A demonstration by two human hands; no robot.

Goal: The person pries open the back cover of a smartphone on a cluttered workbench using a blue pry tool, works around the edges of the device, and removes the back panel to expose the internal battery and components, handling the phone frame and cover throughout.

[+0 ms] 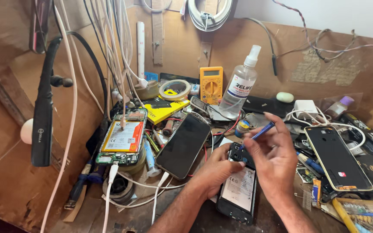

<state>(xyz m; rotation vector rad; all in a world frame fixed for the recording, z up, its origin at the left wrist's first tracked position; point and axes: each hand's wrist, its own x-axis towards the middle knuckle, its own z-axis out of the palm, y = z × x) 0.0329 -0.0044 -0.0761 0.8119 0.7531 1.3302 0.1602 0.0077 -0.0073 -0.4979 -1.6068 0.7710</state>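
**Open phone under a blue screwdriver**

The left hand (216,169) gripped the top left edge of an open phone (238,188) that lay back-up on the cluttered bench (18,194), near the front and right of centre, its battery showing. The fingers were closed on the phone's edge, the thumb lying across its upper corner. The right hand (274,157) was clamped on a blue screwdriver (259,133), pinched between thumb and fingertips, with the tip angled down at the phone's upper end. Whether the tip touched a screw could not be told. The two hands were close together, just above the phone.

Left of the hands lay a black phone (183,146), screen up and dark, with a white cable (157,194) at its lower end. Farther left, a second opened phone (123,137) with an orange-edged battery rested on a stack of things. To the right lay a back cover (337,157), inside up. Behind stood a spray bottle (239,84), a yellow multimeter (211,84) and a tape roll (174,89). White cables (109,56) hung down the back wall.
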